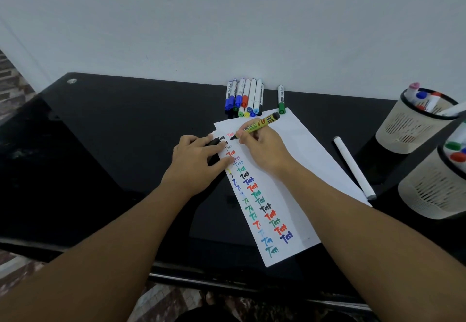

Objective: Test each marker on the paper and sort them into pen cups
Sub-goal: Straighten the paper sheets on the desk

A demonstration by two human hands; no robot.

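Marker tip is meeting the paper near the top of the sheet!

The right hand (262, 147) is gripping the yellow-green marker (257, 125), while the left hand (199, 162) is pressing the paper (297, 170) flat and pinching a black cap (214, 142). The sheet could be slipping on the glossy surface (113, 132), smearing ink. Two pen cups (413, 130) are already holding sorted markers.

Both forearms extended forward. Left hand (199, 162) flat, fingers spread, possibly pinching something. Right hand (262, 147) curled in writing grip.
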